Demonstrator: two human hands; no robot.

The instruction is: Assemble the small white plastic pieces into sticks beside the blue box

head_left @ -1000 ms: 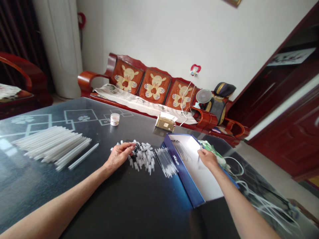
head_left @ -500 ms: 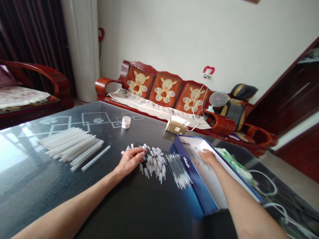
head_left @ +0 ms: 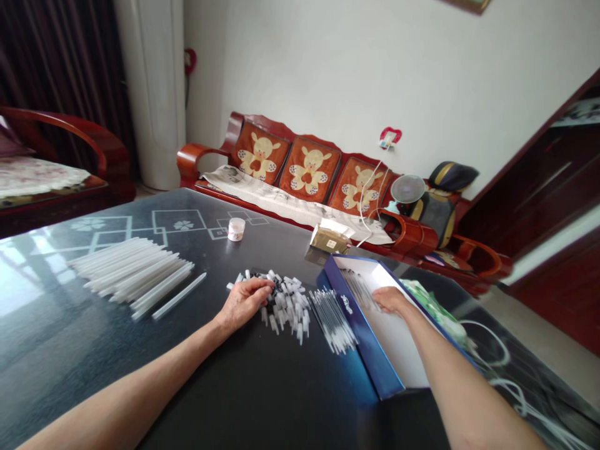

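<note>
My left hand [head_left: 246,300] rests on the near-left edge of a heap of small white and black pen caps [head_left: 287,301] on the dark glass table [head_left: 234,387], fingers curled over a few of them. My right hand [head_left: 390,300] reaches into a blue box with a white inside [head_left: 375,369], palm down, fingers against the thin refills [head_left: 359,289] lying at its far end. A loose row of clear ink refills [head_left: 331,317] lies between the caps and the box. A bundle of long white pen tubes [head_left: 134,272] lies to the far left.
A small white jar [head_left: 235,229] and a gold packet [head_left: 329,237] sit near the table's far edge. Green packaging [head_left: 434,309] and white cords [head_left: 497,356] lie right of the box. A red wooden sofa [head_left: 328,181] with bear cushions stands behind.
My right hand moved from the box's right rim to the refills at its far end. The view shifted left. My left hand stayed on the caps.
</note>
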